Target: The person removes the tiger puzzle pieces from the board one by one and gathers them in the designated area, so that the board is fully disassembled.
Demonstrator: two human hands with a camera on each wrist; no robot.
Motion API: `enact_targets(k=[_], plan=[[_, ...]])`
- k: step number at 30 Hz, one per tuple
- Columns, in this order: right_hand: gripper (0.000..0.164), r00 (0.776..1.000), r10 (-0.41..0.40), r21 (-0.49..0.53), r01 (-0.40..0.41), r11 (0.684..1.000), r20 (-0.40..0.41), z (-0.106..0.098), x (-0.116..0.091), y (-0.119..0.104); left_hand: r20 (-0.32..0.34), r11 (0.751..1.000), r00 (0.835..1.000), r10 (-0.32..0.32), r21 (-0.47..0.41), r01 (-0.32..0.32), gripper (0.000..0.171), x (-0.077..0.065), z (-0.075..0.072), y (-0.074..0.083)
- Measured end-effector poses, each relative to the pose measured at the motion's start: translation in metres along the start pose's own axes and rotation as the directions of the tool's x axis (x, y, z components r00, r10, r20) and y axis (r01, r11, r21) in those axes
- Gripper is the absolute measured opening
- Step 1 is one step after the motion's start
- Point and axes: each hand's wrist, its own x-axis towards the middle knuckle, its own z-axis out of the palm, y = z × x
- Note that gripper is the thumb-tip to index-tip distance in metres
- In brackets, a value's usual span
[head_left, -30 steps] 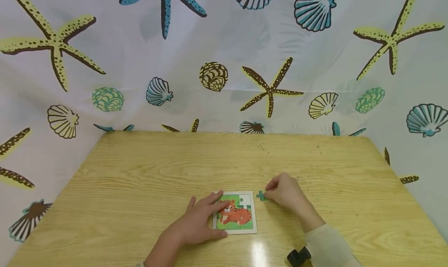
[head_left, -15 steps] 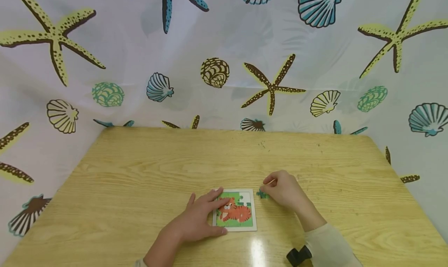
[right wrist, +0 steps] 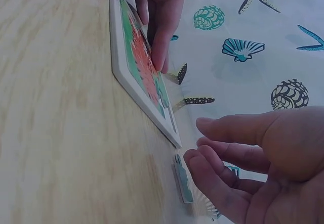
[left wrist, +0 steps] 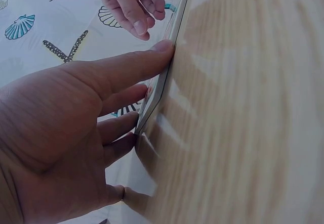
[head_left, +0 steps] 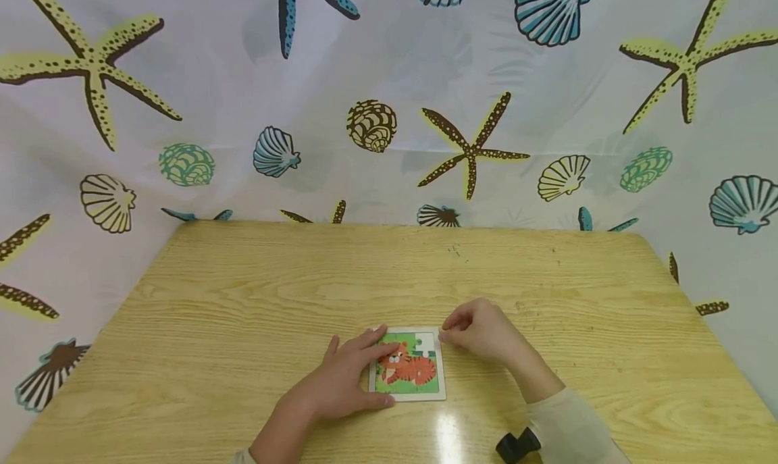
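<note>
A small jigsaw puzzle with an orange tiger picture (head_left: 416,371) lies in its white frame (head_left: 442,379) on the table. Bare white shows at its upper right corner. My left hand (head_left: 343,386) spreads over the frame's left side, thumb at the near edge, fingertips on the picture and the far edge. At the upper right corner is my right hand (head_left: 483,332), fingers loosely bent. In the right wrist view, a loose teal puzzle piece (right wrist: 183,179) lies on the table beside these fingertips, with a gap between thumb and forefinger. The hand hides this piece in the head view.
The wooden table (head_left: 273,281) stretches away behind the puzzle. A white cloth (head_left: 389,65) printed with starfish and shells hangs along its back and sides. A black wrist device (head_left: 516,445) sits at the right sleeve.
My right hand has moved left to the frame's upper right corner and now covers the teal piece seen earlier in the head view. My left hand stays in place on the puzzle.
</note>
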Motion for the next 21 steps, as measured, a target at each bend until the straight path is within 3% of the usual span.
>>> enact_targets(k=[11,21], plan=[[0.009,0.984,-0.078,0.015,0.076,0.997,0.159,0.005,0.000,0.001,-0.001,1.000,1.000,0.021,0.006,-0.021,0.076,0.001,0.000,0.000],[0.013,0.976,-0.104,0.006,0.105,0.995,0.189,0.011,0.001,0.001,0.007,1.000,1.000,0.018,0.001,-0.018,0.076,0.002,0.000,-0.002]])
